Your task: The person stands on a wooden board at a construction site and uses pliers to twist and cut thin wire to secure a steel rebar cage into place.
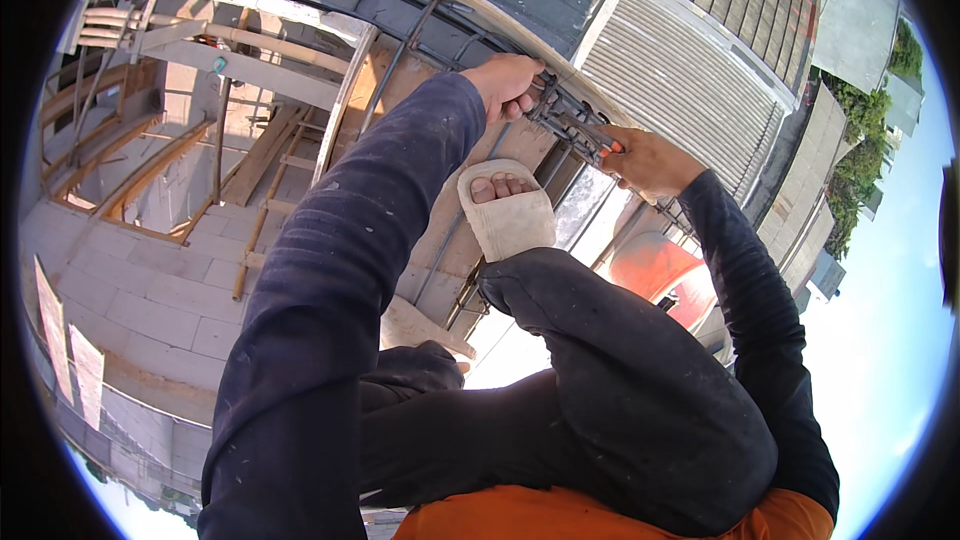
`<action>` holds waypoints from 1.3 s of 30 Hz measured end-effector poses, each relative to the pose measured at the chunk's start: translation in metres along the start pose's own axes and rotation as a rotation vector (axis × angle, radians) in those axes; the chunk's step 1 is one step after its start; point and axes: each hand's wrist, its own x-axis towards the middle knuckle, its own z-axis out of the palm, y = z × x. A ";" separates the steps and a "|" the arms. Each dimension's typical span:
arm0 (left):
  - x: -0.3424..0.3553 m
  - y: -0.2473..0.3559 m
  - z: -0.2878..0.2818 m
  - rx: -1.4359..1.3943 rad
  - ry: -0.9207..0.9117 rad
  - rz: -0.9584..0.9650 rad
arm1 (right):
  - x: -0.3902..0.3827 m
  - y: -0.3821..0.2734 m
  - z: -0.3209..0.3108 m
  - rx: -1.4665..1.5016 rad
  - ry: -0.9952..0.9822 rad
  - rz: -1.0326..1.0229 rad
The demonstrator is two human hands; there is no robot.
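Note:
My left hand (503, 85) is closed, its fingers curled at the end of a dark bundle of steel reinforcing bars (548, 98). What lies inside that fist is partly hidden, but it appears to grip a bar. My right hand (645, 162) is wrapped round the orange-tipped handles of pincers (590, 132). The pincers' metal part reaches to the bars between my two hands; their jaws are hard to make out among the steel. Just below the bars is my foot in a pale sandal (510, 210).
An orange-red rounded object (655, 270) sits below my right hand. Long bars (400, 50) run along the wall's edge to the upper left. At left, an opening with timber beams (150, 175) drops to a lower level. Corrugated roofing (690, 70) lies beyond my hands.

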 end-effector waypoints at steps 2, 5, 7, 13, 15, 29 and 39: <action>-0.001 0.001 0.002 0.001 0.015 0.002 | 0.003 0.001 -0.002 0.054 -0.014 0.002; -0.003 0.001 0.002 0.000 0.027 -0.002 | 0.005 -0.006 -0.005 0.021 -0.063 -0.013; -0.003 0.001 0.001 -0.002 0.030 -0.007 | 0.005 -0.008 -0.004 0.031 -0.024 -0.006; -0.003 0.002 0.002 -0.002 0.013 -0.011 | 0.027 0.011 -0.003 0.247 -0.198 0.099; -0.003 0.003 0.004 0.000 0.016 -0.010 | 0.028 0.016 -0.006 0.399 -0.299 0.116; -0.007 0.003 -0.001 0.023 -0.011 -0.013 | -0.015 -0.001 -0.017 -0.932 0.639 -0.471; -0.010 0.005 0.006 0.025 0.029 -0.003 | 0.001 0.014 -0.034 0.780 -0.456 0.143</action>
